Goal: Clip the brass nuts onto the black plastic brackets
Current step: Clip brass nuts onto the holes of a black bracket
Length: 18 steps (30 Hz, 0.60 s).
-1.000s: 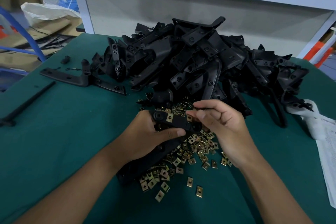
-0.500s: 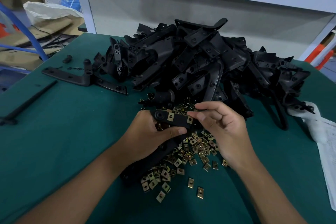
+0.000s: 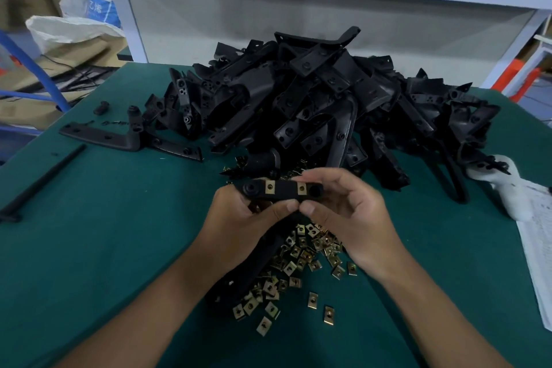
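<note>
From the head camera, the black plastic bracket lay crosswise between both hands, its long axis running from nine o'clock to three o'clock, lifted just above the desk. The left hand gripped its nine o'clock end, fingers curled beneath and thumb on the near edge; the right hand pinched the three o'clock end. Two brass nuts showed clipped on, one toward the left hand, the other toward the right. The loose brass nuts lay at six o'clock, directly beneath the hands, nearer the right. The heap of brackets rose at twelve o'clock.
</note>
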{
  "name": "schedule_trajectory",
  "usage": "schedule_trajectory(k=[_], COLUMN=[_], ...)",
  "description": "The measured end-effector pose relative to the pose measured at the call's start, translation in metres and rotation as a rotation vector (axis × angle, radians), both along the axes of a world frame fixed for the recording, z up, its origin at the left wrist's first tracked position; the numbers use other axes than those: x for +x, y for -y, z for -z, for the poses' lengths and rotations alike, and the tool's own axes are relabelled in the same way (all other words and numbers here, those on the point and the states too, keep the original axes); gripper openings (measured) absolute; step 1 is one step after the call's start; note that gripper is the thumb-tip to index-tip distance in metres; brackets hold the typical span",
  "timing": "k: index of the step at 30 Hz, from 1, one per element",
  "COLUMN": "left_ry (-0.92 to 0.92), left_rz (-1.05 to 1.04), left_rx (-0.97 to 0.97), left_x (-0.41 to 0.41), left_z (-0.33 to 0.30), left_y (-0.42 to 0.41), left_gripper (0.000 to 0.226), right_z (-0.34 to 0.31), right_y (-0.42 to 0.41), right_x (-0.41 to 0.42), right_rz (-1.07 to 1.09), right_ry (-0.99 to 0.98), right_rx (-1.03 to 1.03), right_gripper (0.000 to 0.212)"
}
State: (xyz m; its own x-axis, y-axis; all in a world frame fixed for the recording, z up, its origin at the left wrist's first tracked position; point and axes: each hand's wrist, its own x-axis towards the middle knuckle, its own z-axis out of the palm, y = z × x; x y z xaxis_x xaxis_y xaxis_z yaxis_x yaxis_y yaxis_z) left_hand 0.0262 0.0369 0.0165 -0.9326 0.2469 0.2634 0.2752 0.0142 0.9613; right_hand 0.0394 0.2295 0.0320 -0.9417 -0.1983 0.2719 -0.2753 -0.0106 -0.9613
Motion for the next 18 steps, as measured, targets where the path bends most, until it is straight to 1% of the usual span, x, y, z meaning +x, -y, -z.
schedule_trajectory(k=[2,3,6,8,12,15,18], left_ry=[0.002,0.001,0.028,0.025,-0.057,-0.037,0.028], left_rz=[0.008,0.016,0.044,0.021,-0.082,-0.092,-0.083], left_rx=[0.026,0.037,0.112,0.174,0.117,0.107,0.139], left_x=[-0.001,-0.001,-0.001,-0.001,-0.002,-0.002,-0.001], left_z=[-0.001,-0.001,-0.002,-0.003,-0.006,-0.004,-0.007], left_y=[-0.002,-0.003,-0.004,-0.002,0.000,-0.001,-0.004], left_gripper=[0.012,0.012,0.025,0.030,0.027,0.022,0.021], right_z=[0.001,0.001,0.000,0.000,0.003,0.005,-0.001], right_y=[0.003,0.003,-0.004,-0.007,-0.008,-0.009,-0.009], right_x=[-0.002,-0.003,-0.004,-0.004,-0.007,-0.008,-0.005], right_rz=[0.023,0.022,0.038,0.053,0.108,0.132,0.151], right_ry=[0.028,0.032,0.005,-0.010,-0.065,-0.104,-0.111], right_rx=[-0.057,-0.057,0.004,0.008,0.084,0.156,0.199], right_gripper=[0.038,0.036,0.027,0.028,0.028,0.024,0.024])
